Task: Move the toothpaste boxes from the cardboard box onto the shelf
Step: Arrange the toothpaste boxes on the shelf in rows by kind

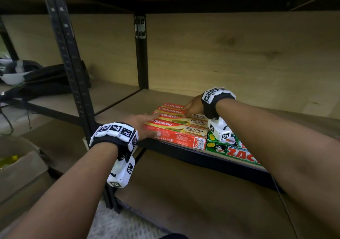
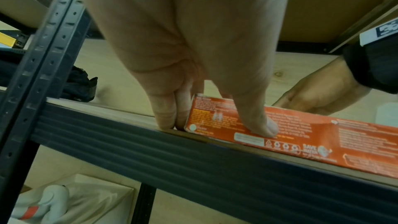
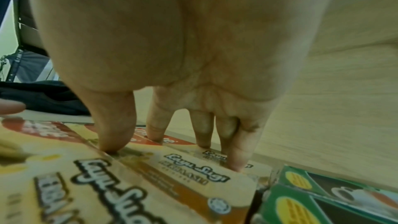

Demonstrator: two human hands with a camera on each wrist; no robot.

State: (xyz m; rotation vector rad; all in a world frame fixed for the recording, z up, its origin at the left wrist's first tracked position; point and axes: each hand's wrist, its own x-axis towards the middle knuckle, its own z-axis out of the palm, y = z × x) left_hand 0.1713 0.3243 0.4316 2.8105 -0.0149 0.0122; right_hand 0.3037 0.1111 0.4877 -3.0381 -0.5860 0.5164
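4 red toothpaste boxes (image 1: 174, 123) are lying flat side by side on the shelf (image 1: 128, 108), their long sides touching, the nearest one sitting right at the shelf's front edge.

The left hand (image 1: 145, 124) is reaching to the left end of that nearest box: in the left wrist view its thumb (image 2: 261, 122) is pressing on the box's front face while the other fingers (image 2: 163, 113) are standing straight down against the box's left end, their tips touching the shelf lip, so this grip is bracketing the corner of the box rather than closing round it.

The right hand (image 1: 191, 107) is resting over the farther boxes (the rear 2 or 3); in the right wrist view its fingertips (image 3: 237, 159) are pointing down onto the box tops with fingers spread and nearly straight, a wide grip pressing and holding nothing.

Green boxes (image 1: 233, 150) are lying just right of the red ones, touching them, also at the front edge.

The shelf is a pale wood board in a dark metal frame, with a perforated upright post (image 1: 68, 54) at the left and a wood-panel back. A dark bag (image 1: 46, 78) is lying on the neighbouring shelf to the left. A cardboard box (image 1: 22, 165) is standing low at the left.
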